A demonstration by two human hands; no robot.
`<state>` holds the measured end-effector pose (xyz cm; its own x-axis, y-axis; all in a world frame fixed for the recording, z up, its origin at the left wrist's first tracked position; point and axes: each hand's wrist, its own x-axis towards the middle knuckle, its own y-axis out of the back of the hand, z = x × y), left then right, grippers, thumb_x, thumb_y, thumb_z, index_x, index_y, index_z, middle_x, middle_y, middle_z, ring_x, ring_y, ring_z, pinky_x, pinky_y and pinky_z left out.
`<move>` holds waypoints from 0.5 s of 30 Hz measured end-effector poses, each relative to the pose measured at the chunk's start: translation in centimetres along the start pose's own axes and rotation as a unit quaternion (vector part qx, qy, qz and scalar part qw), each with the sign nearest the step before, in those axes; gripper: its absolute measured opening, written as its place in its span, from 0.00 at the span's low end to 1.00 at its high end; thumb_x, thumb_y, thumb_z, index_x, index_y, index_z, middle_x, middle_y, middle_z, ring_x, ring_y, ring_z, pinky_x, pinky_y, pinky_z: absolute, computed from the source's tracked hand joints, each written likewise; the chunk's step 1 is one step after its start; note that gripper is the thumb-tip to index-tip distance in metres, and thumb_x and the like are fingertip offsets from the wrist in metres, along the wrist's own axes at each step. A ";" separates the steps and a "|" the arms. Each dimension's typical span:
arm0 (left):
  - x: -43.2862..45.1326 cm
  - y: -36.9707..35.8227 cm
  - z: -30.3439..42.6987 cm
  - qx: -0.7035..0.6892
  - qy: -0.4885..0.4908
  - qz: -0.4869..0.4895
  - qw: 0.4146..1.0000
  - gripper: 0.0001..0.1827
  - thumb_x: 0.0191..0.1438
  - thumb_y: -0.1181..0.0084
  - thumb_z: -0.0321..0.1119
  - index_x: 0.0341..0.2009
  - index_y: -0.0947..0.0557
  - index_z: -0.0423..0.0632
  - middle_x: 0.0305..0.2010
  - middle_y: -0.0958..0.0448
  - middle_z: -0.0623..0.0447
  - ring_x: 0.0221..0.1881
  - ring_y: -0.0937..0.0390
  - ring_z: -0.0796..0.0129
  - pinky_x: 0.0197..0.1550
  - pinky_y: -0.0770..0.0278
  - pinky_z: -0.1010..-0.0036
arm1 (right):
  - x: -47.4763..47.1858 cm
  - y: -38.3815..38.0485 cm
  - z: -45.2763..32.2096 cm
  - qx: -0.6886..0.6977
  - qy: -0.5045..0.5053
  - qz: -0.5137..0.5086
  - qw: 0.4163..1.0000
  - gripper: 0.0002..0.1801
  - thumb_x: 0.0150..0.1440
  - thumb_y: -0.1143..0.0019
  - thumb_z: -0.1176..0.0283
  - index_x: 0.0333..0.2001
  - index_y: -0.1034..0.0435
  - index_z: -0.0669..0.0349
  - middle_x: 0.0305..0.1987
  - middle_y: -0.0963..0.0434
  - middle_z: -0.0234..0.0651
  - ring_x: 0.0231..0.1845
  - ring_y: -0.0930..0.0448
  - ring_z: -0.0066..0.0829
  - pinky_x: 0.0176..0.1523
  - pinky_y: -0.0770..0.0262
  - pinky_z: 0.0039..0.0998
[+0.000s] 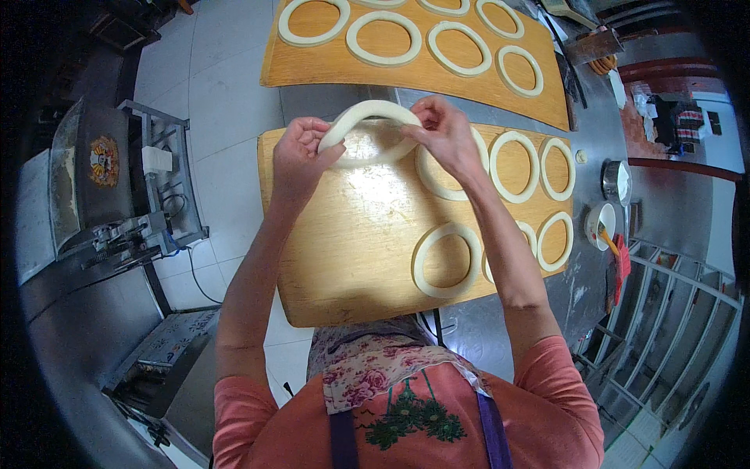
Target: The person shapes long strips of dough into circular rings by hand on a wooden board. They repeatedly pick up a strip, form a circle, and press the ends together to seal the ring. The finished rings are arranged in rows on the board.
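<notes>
Between my hands hangs a pale dough ring [375, 110], lifted above the back left part of the near wooden board [351, 252]. My left hand [307, 146] pinches its left side with thumb and fingers. On the ring's right side, my right hand [439, 129] grips it the same way. More dough rings lie flat in two rows on the right half of this board, one [446, 261] near the front edge. My right forearm hides parts of some of them.
A second wooden board [410, 73] bearing several dough rings lies beyond. On the metal table [592, 140] at right are a metal pot [615, 180], a white bowl [599, 225] with a yellow-handled tool and a red object [622, 267]. A machine [99, 176] stands at left.
</notes>
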<state>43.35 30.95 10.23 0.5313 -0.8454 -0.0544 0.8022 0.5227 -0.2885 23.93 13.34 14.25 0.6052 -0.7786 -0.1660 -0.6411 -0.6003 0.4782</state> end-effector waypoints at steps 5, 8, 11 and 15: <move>-2.9 2.9 1.0 0.357 -0.114 -0.167 0.912 0.16 0.48 0.37 0.15 0.41 0.23 0.44 0.44 0.19 0.48 0.49 0.19 0.55 0.53 0.22 0.64 | -4.8 1.4 1.9 -0.088 0.163 -0.008 0.983 0.17 0.49 0.36 0.80 0.45 0.22 0.61 0.42 0.18 0.42 0.49 0.19 0.44 0.56 0.25 0.41; -2.7 3.7 -2.2 0.403 -0.197 -0.141 0.883 0.17 0.47 0.38 0.16 0.42 0.21 0.45 0.45 0.20 0.47 0.50 0.22 0.48 0.54 0.23 0.61 | -5.6 0.1 4.7 -0.215 0.083 -0.045 0.972 0.18 0.49 0.38 0.82 0.46 0.22 0.59 0.45 0.18 0.42 0.51 0.21 0.46 0.57 0.26 0.44; -1.1 3.6 -4.8 0.442 -0.219 -0.045 0.869 0.18 0.49 0.35 0.21 0.46 0.19 0.46 0.47 0.21 0.46 0.52 0.24 0.48 0.56 0.26 0.58 | -5.6 -1.5 6.3 -0.175 0.099 0.001 0.980 0.17 0.50 0.37 0.81 0.45 0.21 0.59 0.45 0.18 0.42 0.50 0.20 0.46 0.56 0.27 0.43; 2.3 1.1 -7.2 0.500 -0.217 -0.014 0.838 0.20 0.51 0.31 0.31 0.50 0.16 0.47 0.50 0.23 0.47 0.55 0.26 0.51 0.57 0.32 0.57 | -2.9 -4.4 6.1 -0.175 0.134 0.072 0.973 0.17 0.51 0.31 0.72 0.46 0.21 0.61 0.44 0.18 0.43 0.49 0.20 0.46 0.57 0.28 0.43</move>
<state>43.51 28.83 2.95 0.3835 -0.8528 0.3546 0.5280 0.5174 0.6734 22.07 17.12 7.39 0.6524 -0.7462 0.1325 -0.5570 -0.3536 0.7515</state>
